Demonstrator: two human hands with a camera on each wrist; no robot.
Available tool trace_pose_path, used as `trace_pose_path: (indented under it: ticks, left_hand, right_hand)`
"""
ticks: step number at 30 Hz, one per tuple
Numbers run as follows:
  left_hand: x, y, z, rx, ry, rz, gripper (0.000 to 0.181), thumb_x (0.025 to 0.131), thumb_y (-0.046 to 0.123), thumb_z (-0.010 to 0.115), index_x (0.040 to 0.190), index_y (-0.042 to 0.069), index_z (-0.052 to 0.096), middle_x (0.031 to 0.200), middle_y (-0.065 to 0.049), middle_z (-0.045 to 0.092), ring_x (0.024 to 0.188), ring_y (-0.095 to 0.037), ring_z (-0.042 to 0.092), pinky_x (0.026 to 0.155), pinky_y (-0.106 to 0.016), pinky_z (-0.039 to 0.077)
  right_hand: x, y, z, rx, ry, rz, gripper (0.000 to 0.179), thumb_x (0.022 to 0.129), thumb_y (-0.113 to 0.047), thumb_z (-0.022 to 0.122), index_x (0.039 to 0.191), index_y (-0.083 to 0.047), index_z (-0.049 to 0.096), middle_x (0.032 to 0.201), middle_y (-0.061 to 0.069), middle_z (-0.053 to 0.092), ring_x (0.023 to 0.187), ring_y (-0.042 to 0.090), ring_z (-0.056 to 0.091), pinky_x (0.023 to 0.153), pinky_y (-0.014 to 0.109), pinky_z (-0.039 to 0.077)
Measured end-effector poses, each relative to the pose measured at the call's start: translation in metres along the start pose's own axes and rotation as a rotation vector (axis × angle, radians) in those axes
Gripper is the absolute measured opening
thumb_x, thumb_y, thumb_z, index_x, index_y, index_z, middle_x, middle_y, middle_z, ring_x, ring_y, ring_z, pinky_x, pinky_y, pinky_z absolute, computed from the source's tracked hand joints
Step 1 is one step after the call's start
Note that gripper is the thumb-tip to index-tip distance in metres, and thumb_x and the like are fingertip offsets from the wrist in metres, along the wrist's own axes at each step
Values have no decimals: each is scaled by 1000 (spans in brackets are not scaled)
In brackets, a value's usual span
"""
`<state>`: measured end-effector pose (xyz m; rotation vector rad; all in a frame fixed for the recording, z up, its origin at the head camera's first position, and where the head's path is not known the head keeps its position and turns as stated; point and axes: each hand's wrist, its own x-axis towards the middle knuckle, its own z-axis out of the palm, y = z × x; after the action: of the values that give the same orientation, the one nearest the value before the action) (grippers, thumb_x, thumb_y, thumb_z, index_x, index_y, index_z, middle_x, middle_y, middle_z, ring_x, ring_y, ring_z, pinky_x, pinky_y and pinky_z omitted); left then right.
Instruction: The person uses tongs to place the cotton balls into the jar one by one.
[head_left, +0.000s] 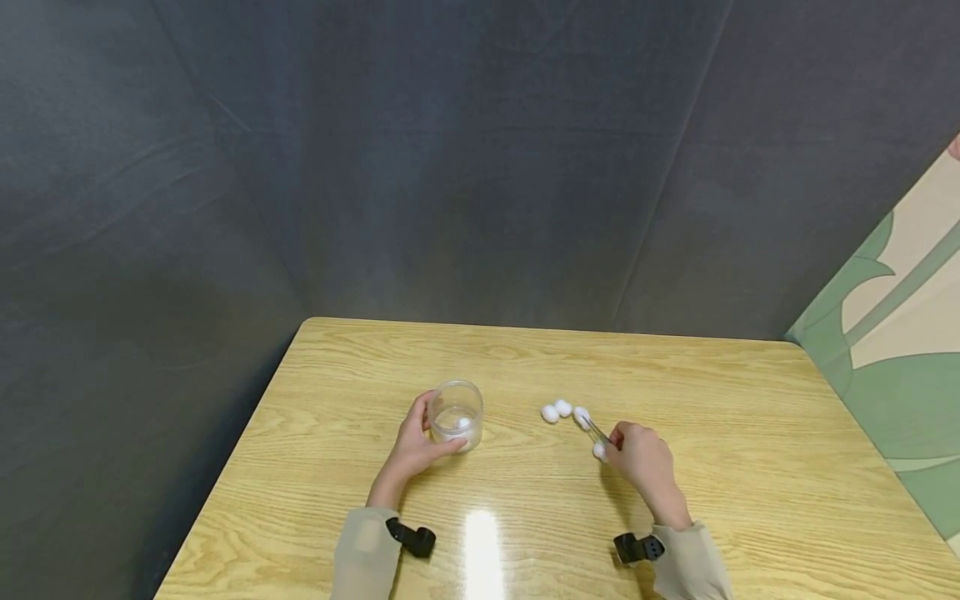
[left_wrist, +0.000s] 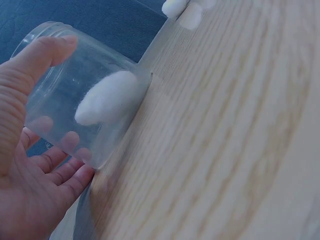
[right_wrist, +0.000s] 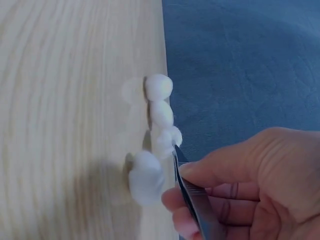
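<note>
A clear plastic jar stands upright on the table, with white cotton balls at its bottom. My left hand grips the jar from its left side, thumb in front and fingers behind. My right hand pinches metal tweezers between thumb and fingers. The tweezers' tips touch one cotton ball; whether they squeeze it I cannot tell. Two more cotton balls lie just left of it, and another cotton ball rests nearer to me, partly covered by my right hand in the head view.
The wooden table has a dark cloth hanging behind its far edge and along its left side. At the right is a panel with green leaf shapes. Each wrist wears a black strap with a small device.
</note>
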<state>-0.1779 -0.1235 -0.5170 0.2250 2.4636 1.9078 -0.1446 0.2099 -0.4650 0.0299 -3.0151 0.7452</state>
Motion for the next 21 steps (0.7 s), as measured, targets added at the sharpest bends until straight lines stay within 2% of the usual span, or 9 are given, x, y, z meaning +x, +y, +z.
trace_pose_path:
  ticks: [16,19,21]
  left_hand:
    - [0,0,1,1,-2,-2,84,69,12,83,138,6,37,133,-15,47,117,-33,47,94,-52,38]
    - [-1,4,0,-7,-8,-5,83,70,9,82,139,4,36,134,-18,46,118,-36,46,95,-53,37]
    - [-4,12,-1,-6,-15,2,83,70,6,81,138,0,35,133,-21,45,117,-39,46,94,-54,37]
  right_hand:
    - [-1,-12,-9,24,77,-45,10,79,-4,65,71,-5,59,55,-1,48,46,12,40,42,26,31]
    - [-2,-16,-12,39,71,-49,10,79,-4,65,71,-6,59,55,-1,47,46,12,39,43,26,31]
    - [-3,-20,-14,45,66,-51,10,80,-4,65,72,-6,58,56,-2,47,46,12,39,44,26,31]
